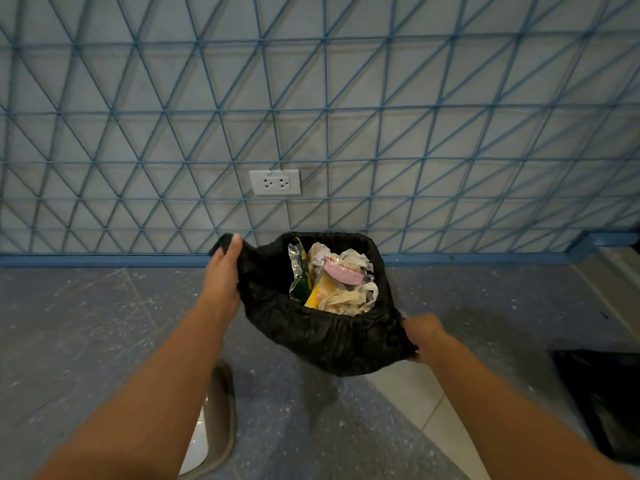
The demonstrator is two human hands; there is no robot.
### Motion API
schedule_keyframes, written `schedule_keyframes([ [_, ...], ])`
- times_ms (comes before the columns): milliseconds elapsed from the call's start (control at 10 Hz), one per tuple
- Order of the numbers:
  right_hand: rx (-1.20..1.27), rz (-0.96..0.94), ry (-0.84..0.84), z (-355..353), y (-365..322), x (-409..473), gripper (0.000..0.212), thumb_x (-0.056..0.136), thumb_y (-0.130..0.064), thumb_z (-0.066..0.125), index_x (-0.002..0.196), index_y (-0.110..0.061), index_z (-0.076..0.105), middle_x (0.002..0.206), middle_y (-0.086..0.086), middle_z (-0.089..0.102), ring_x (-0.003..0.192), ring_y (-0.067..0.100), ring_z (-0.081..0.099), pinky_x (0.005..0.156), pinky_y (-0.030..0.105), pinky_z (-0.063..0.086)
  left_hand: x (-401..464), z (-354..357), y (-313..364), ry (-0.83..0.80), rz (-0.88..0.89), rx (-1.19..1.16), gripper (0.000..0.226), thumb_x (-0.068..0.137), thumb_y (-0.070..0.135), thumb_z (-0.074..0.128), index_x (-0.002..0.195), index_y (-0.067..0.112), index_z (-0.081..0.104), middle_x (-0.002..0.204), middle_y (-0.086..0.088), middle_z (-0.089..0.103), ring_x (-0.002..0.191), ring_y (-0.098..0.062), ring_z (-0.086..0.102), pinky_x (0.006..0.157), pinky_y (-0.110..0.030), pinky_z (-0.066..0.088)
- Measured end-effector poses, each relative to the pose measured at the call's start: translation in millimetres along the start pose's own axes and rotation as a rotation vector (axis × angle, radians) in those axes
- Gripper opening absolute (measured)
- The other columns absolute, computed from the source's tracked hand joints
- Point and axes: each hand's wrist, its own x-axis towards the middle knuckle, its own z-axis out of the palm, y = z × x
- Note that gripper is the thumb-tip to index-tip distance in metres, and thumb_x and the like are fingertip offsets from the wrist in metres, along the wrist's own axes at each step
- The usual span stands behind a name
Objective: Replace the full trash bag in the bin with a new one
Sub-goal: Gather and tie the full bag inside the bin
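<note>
Black trash bag (311,327) gripped by both hands, crumpled wrappers (337,278) inside

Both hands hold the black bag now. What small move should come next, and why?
Probably bring the left hand and right hand together to close the black bag: each grips an opposite edge, the mouth gapes, and the trash fills it near the rim.

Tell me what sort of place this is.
Probably an indoor room in a home or small building, at floor level by a wall. A double wall socket sits low in a blue-lined patterned wall, and a bin lined with a black trash bag stands on the speckled floor.
</note>
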Motion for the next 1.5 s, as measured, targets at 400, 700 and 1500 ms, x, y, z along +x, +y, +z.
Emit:
schedule_keyframes([
  [400, 0.691, -0.403, 0.071, -22, -61, -34, 0.014, 0.067, -0.013, 0.047, 0.056, -0.017, 0.04, 0.062, 0.007, 0.034, 0.064, 0.019, 0.033, 0.063, 0.031, 0.028, -4, 3, -9, -0.005, -0.065, 0.068, 0.046, 0.084, 0.04, 0.064, 0.113, 0.006, 0.056, 0.114, -0.015, 0.062, 0.111, -0.031, 0.059, 0.096, -0.04, 0.048],
  [700, 0.546, -0.233, -0.019, -17, -37, 15, 0.027, 0.096, -0.017, 0.035, 0.098, -0.001, 0.056, 0.102, 0.026, 0.06, 0.087, 0.031, 0.059, 0.076, 0.036, 0.051, -10, -13, -17, -0.116, -0.222, -0.108, 0.078, 0.083, 0.07, 0.037, 0.137, 0.014, 0.044, 0.14, -0.008, 0.048, 0.125, -0.024, 0.047, 0.102, -0.042, 0.038],
  [1500, 0.473, -0.164, -0.115, -38, -59, -7, 0.036, 0.093, -0.044, 0.039, 0.093, -0.016, 0.062, 0.103, 0.012, 0.06, 0.078, 0.024, 0.055, 0.072, 0.032, 0.044, 11, -34, -8, -0.257, -0.312, 0.313, 0.075, 0.082, 0.061, 0.049, 0.139, 0.013, 0.042, 0.139, -0.01, 0.051, 0.125, -0.027, 0.05, 0.11, -0.043, 0.035],
])
